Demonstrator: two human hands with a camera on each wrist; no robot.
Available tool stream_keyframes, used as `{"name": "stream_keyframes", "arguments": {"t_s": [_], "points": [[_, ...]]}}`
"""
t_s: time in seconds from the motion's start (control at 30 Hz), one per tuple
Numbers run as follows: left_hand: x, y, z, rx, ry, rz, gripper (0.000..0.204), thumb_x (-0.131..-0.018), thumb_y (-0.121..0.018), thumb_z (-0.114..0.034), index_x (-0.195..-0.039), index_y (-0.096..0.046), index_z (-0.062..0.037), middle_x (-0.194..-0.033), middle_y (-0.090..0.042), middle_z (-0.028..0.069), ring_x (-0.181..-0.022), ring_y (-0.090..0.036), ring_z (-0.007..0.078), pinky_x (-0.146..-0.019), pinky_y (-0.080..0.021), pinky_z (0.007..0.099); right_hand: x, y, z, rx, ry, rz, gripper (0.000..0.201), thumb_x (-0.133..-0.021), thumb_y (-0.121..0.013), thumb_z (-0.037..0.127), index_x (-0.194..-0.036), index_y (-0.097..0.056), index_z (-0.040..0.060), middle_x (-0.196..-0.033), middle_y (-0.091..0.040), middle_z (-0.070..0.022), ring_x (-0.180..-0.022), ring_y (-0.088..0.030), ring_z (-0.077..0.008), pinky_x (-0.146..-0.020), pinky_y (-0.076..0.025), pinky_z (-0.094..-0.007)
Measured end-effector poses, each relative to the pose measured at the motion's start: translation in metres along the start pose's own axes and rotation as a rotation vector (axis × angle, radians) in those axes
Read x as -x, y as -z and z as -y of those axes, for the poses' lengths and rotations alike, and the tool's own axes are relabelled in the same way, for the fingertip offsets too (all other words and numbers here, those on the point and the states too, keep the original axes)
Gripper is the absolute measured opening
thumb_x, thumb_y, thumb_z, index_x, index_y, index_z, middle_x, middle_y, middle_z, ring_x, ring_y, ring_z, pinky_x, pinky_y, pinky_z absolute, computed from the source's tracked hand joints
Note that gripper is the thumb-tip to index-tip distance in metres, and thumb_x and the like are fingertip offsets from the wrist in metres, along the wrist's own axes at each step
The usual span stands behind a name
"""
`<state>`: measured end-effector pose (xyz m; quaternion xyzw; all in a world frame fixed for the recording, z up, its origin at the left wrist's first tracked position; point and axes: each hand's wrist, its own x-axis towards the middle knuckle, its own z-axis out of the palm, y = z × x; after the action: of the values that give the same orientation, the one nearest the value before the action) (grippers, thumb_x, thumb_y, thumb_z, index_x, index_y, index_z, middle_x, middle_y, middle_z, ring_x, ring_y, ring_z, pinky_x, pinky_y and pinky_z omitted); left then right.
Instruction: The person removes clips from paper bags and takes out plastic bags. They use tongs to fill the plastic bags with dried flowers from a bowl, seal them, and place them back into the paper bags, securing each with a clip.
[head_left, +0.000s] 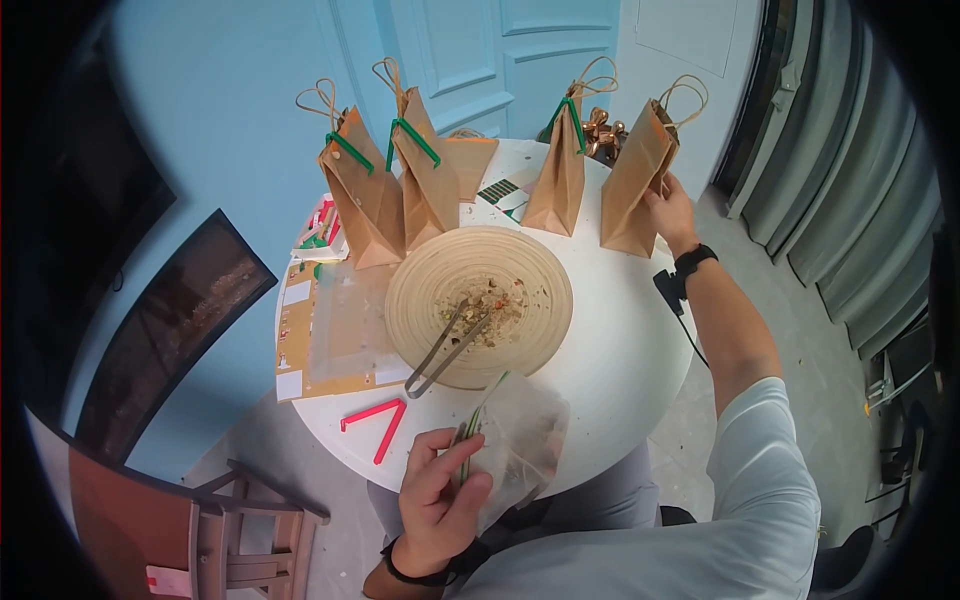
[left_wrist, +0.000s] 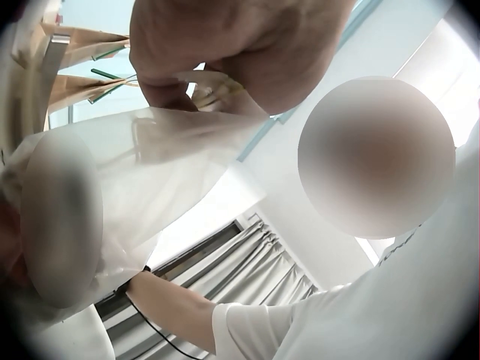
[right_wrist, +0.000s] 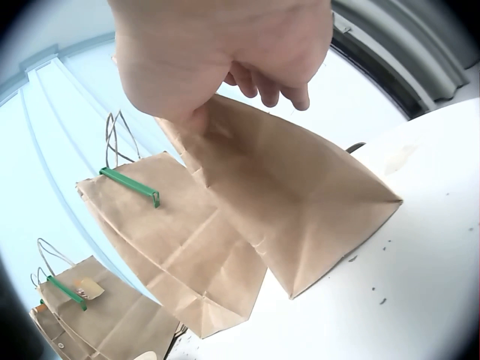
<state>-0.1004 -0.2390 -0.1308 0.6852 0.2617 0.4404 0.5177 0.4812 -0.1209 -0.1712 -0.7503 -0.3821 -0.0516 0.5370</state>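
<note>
Two pinches: my left hand (head_left: 438,505) on clear zip bag (head_left: 528,435), 6 o'clock; right hand (head_left: 672,212) on kraft paper bag (head_left: 632,185), 1 o'clock. I'd squeeze lightly, avoid creasing.

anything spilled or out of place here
Small dark crumbs lie loose on the round white tabletop, beside the rightmost brown paper bag; they look spilled, as most crumbly bits sit on the round beige ridged tray.

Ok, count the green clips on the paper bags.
3: a green clip on the leftmost paper bag, another on the second bag, another on the third bag. The fourth bag, at the right hand, shows none; its far side is hidden.
</note>
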Motion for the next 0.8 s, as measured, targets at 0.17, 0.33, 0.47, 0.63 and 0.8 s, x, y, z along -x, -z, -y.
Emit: {"name": "stream_keyframes", "arguments": {"t_s": [0.17,0.33,0.47,0.63,0.8], "points": [[-0.004,-0.004,0.002,0.117,0.012,-0.002,0.032,-0.099,-0.063,0.004,-0.131,-0.069,0.0055,-0.129,-0.055,0.0142,-0.084,-0.066,0.0139,-0.075,-0.053,0.0249,0.030,0.025,0.020,-0.046,0.061,-0.034,0.084,-0.091,-0.082,0.020,-0.157,-0.038,-0.0073,-0.158,-0.050,-0.0252,-0.146,-0.050,-0.0360,-0.118,-0.043,-0.0431],[-0.013,-0.009,0.006,0.098,-0.013,-0.015,0.033,-0.101,-0.061,0.005,-0.133,-0.067,0.0059,-0.126,-0.056,0.0140,-0.082,-0.066,0.0137,-0.075,-0.052,0.0250,0.131,0.077,0.097,-0.387,-0.065,0.029,0.056,-0.093,-0.081,0.020,-0.137,-0.054,-0.0020,-0.123,-0.065,-0.0120,-0.113,-0.065,-0.0200,-0.095,-0.055,-0.0330],[-0.027,-0.043,-0.005,0.386,0.145,-0.002,0.038,-0.101,-0.064,0.004,-0.138,-0.063,0.0047,-0.111,-0.065,0.0107,-0.084,-0.067,0.0133,-0.076,-0.054,0.0255,0.284,0.113,0.195,-0.745,-0.188,0.633,0.029,-0.099,-0.073,0.012,-0.123,-0.058,0.0042,-0.100,-0.062,-0.0020,-0.087,-0.063,-0.0074,-0.064,-0.054,-0.0213],[-0.029,-0.068,0.020,0.592,0.367,0.149,0.032,-0.101,-0.069,-0.001,-0.133,-0.066,0.0043,-0.099,-0.071,0.0075,-0.085,-0.068,0.0122,-0.076,-0.056,0.0262,0.358,0.093,0.220,-0.940,-0.336,0.649,0.021,-0.103,-0.067,0.007,-0.121,-0.057,0.0038,-0.098,-0.061,-0.0008,-0.073,-0.056,-0.0045,-0.060,-0.051,-0.0212],[-0.017,-0.067,0.031,0.609,0.482,0.306,0.017,-0.101,-0.072,-0.004,-0.114,-0.075,0.0043,-0.096,-0.071,0.0056,-0.081,-0.065,0.0092,-0.071,-0.054,0.0247,0.366,0.098,0.192,-0.854,-0.310,0.716,0.017,-0.104,-0.066,0.005,-0.120,-0.059,0.0031,-0.101,-0.059,-0.0015,-0.076,-0.055,-0.0035,-0.058,-0.048,-0.0207]]}}
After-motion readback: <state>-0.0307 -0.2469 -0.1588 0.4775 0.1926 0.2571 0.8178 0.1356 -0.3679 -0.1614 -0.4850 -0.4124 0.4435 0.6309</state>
